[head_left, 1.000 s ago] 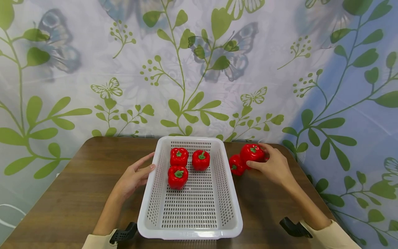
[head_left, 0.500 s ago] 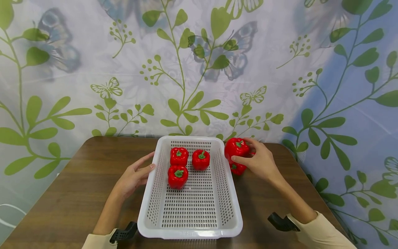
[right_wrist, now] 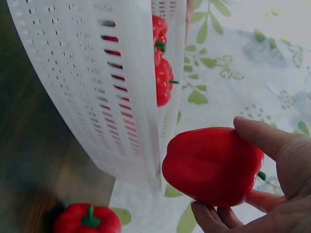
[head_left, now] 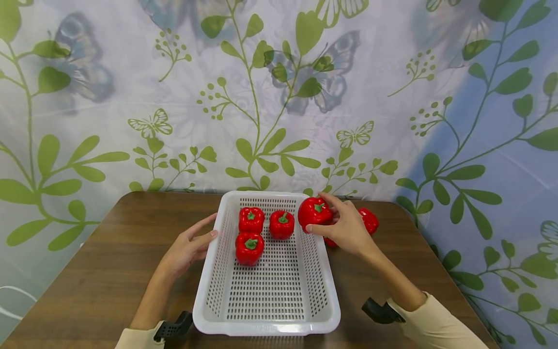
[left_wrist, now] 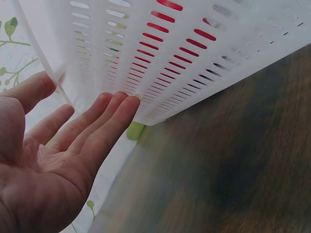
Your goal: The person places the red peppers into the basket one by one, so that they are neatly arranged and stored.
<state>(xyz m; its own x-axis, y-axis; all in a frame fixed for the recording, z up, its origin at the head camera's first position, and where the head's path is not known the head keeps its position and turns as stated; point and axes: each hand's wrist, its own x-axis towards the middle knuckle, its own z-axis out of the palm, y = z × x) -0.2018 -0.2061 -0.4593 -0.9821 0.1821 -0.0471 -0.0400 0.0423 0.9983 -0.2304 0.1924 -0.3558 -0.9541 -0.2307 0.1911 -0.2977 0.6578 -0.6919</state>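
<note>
My right hand (head_left: 350,228) pinches a red bell pepper (head_left: 313,212) with a green stem between thumb and fingers, over the right rim of a white perforated basket (head_left: 266,300). In the right wrist view, that pepper lies sideways in the grip. Three more red peppers sit inside the basket: one at the back left (head_left: 251,219), one in front of it (head_left: 249,251), one to their right (head_left: 281,224). My left hand (head_left: 187,249) rests at the basket's left side. The left wrist view shows its extended fingers (left_wrist: 104,131) against the outer wall.
Right of the basket, a red pepper (head_left: 369,220) lies on the brown wooden table (head_left: 109,271). Another pepper (head_left: 330,242) there is mostly hidden by the right hand. A patterned cloth (head_left: 279,97) hangs behind the table.
My right hand has carried the pepper leftward from the right side of the table to over the basket's rim. A pepper behind it has come into view. The left hand stays put.
</note>
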